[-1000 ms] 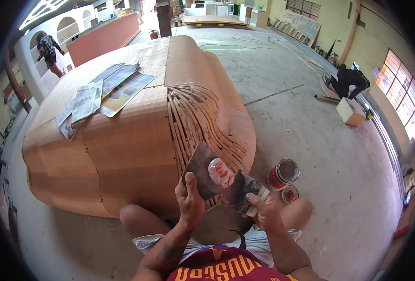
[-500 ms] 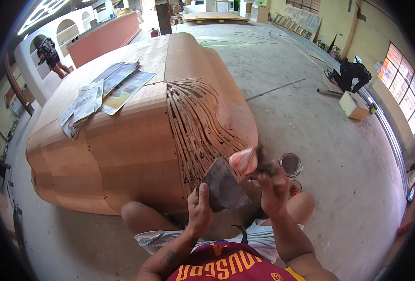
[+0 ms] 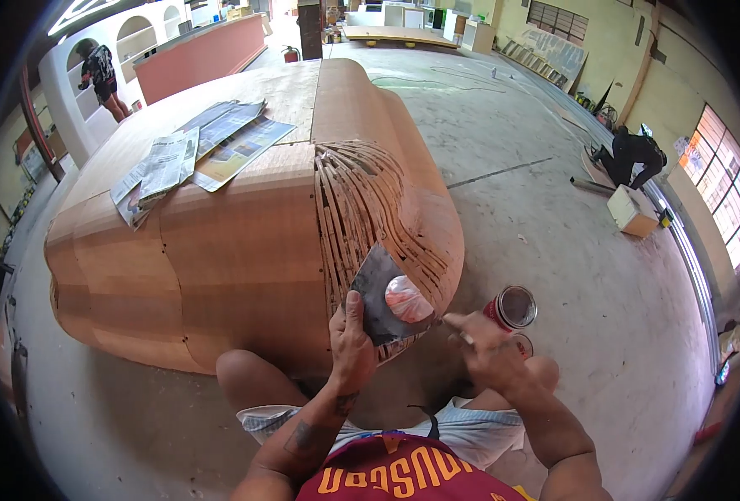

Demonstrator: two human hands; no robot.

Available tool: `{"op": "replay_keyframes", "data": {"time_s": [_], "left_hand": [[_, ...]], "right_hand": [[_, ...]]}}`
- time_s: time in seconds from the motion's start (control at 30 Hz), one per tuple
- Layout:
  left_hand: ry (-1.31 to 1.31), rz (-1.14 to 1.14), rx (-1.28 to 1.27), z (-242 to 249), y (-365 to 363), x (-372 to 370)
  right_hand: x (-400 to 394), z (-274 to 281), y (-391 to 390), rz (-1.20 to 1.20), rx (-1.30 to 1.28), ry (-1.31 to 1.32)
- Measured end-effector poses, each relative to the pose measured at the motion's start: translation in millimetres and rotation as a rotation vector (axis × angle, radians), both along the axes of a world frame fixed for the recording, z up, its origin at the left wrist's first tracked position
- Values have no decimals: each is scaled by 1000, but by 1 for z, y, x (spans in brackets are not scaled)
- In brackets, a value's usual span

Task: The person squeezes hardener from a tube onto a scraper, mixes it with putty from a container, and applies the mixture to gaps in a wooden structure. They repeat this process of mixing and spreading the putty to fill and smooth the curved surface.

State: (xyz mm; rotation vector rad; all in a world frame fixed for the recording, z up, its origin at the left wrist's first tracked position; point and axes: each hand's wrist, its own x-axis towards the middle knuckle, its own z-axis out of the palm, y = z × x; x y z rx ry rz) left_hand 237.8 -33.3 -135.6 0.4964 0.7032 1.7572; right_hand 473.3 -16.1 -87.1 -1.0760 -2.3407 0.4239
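Observation:
My left hand grips the lower left edge of a thin grey board, thumb on top. A rounded blob of pinkish-white putty sits on the board's right part. Just right of the board is my right hand, its fingers closed around something small that I cannot make out. An open tin with a red side stands beyond the right hand, with a smaller red round thing partly hidden beside it. The board overlaps the slatted, grooved part of a large curved wooden form.
The wooden form fills the left and middle, with newspapers on top. One person stands by white arched shelves; another person bends over near a pale box at right. Concrete floor lies to the right.
The putty blob now rests on the board; before, it was at the board's upper right edge beside my blurred right hand. My right hand has moved down, and the board is tilted differently.

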Motion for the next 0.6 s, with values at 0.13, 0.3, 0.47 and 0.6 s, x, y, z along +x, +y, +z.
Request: {"op": "replay_keyframes", "data": {"time_s": [0.13,0.3,0.47,0.6], "left_hand": [[262,125,-46,-8,2,4],[362,208,-96,-32,11,14],[281,213,-172,-30,3,15],[293,210,-129,-50,10,7]], "right_hand": [[-4,41,4,-114,136,18],[-47,46,-9,-13,221,-171],[-61,37,8,106,63,-126],[-86,30,0,40,99,-272]]}}
